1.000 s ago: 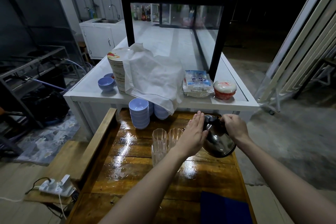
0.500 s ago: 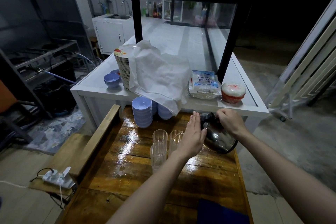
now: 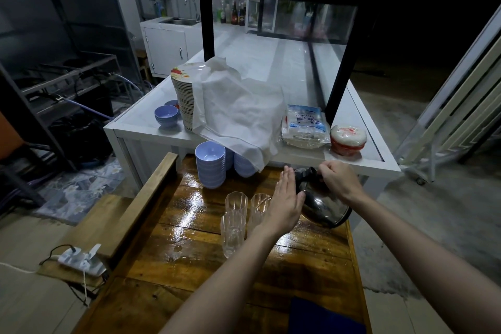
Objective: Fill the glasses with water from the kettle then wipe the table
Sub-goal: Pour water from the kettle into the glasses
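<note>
The right hand's fingers are curled tight round the black handle on top of the kettle. The left hand's fingers are straight and held together, laid flat against the kettle's left side. That palm hides the spout and whatever lies under it, so any stream of water cannot be made out.

The kettle is rounded, polished steel, dark with reflections. It is tilted, with its base rim showing low on the right, at the far right of the wooden table.

Just left of it stand the glasses: clear, ribbed tumblers in a tight cluster. Three show, and the left wrist covers the space beside the nearest one. Whether they hold water is hard to tell.

The planks are glossy and wet, with bright glare. A dark blue cloth is cut off at the near edge. Farther off, stacked pale blue bowls stand partly under a crumpled white sheet, which drapes over a tall stack of plates.
</note>
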{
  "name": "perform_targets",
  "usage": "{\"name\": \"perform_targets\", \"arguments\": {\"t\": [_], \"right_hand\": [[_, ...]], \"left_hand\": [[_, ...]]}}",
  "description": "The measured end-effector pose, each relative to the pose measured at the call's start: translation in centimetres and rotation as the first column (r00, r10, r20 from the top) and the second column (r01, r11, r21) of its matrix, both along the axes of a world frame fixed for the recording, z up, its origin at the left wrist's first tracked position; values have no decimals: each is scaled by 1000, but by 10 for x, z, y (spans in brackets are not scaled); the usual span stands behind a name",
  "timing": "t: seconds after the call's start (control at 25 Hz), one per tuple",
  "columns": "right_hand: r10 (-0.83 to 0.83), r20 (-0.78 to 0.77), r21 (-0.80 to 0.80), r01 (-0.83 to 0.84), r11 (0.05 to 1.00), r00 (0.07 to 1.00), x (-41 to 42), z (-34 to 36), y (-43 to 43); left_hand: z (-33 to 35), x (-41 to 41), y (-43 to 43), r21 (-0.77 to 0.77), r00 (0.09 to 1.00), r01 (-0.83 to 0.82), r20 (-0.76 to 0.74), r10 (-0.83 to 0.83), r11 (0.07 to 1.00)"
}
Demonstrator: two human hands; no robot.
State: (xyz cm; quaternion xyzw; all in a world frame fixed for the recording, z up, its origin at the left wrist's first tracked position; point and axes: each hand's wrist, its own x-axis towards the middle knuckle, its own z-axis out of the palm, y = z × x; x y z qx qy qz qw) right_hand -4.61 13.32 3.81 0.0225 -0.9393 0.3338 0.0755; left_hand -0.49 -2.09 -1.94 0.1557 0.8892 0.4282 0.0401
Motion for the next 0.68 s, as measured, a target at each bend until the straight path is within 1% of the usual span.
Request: {"name": "perform_targets", "arguments": {"t": [0.68], "right_hand": [[-61, -32, 73, 64, 995, 998, 6, 5, -3]], "left_hand": [[0, -2, -5, 54, 998, 67, -4, -67, 996]]}}
